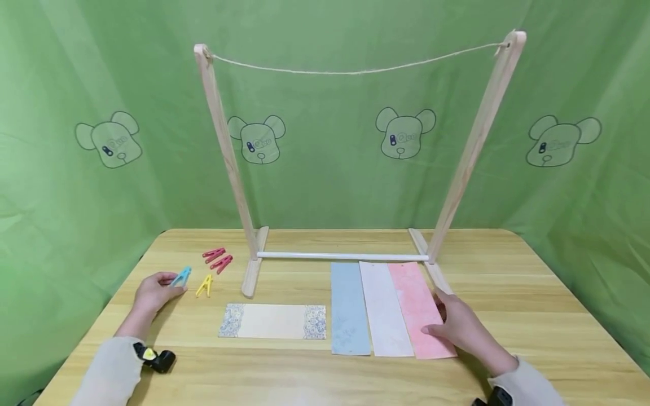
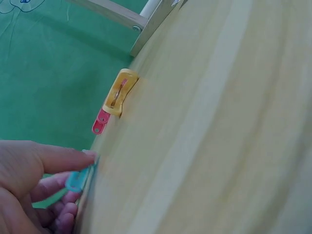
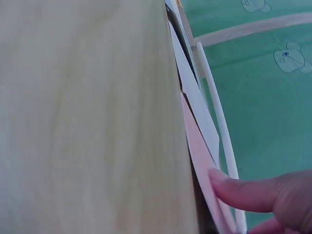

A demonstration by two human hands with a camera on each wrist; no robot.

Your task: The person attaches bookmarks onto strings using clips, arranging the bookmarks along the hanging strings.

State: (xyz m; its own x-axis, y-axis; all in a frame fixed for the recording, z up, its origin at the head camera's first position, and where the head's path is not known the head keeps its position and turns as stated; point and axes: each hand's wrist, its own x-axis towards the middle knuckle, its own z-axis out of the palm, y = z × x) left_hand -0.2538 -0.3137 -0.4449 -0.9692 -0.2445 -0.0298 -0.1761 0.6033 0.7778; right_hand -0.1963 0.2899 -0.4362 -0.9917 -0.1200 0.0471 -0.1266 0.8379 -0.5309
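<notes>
My left hand [image 1: 154,293] is at the left of the table, with a light blue clothespin [image 1: 181,277] between its thumb and fingers. The left wrist view shows the same clothespin [image 2: 77,180] close to the tabletop. Beside it lie a yellow clothespin [image 1: 205,286] and two red clothespins [image 1: 221,263]. On the right, my right hand [image 1: 459,321] grips the right edge of a pink paper strip [image 1: 418,316]. Its thumb [image 3: 243,192] lies on top of the strip, whose edge is slightly raised; the other fingers are mostly hidden.
A white strip [image 1: 383,310] and a pale blue strip [image 1: 349,310] lie left of the pink one. Nearer the middle is a cream strip with blue patterned ends [image 1: 274,321]. Behind stands a wooden frame [image 1: 474,141] with a string [image 1: 350,73] across its top and a white bar [image 1: 340,256] low down.
</notes>
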